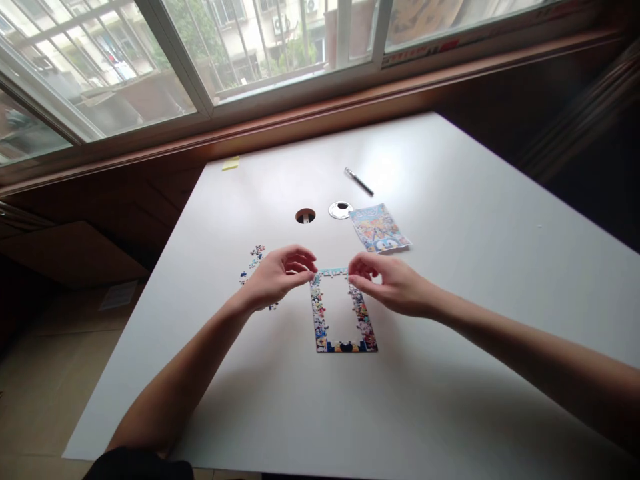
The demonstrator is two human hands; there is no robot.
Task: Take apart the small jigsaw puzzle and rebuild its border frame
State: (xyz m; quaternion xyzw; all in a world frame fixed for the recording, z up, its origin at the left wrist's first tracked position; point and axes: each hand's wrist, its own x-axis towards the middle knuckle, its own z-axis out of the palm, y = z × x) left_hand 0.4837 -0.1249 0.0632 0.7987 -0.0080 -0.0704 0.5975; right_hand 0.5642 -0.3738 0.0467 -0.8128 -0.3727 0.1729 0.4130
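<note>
A jigsaw puzzle border [319, 327], a tall rectangle of joined colourful pieces with a bare middle, lies flat on the white table. My left hand [280, 273] is at its far left corner, fingers curved and apart, with the thumb tip at the edge. At the far right corner is my right hand [387, 280], its fingers loosely curled and the thumb apart from them, touching or very near the border. Neither hand shows a piece lifted in it. Loose puzzle pieces [257, 252] lie scattered to the left, some hidden behind my left hand and wrist.
Beyond my right hand lies a printed picture sheet [381, 228]. A dark pen [359, 181] rests farther back. The white table [450, 400] has a round cable hole [305, 216] and a silvery round cover [340, 210]. Yellow tape [231, 163] marks the far left corner, below the window.
</note>
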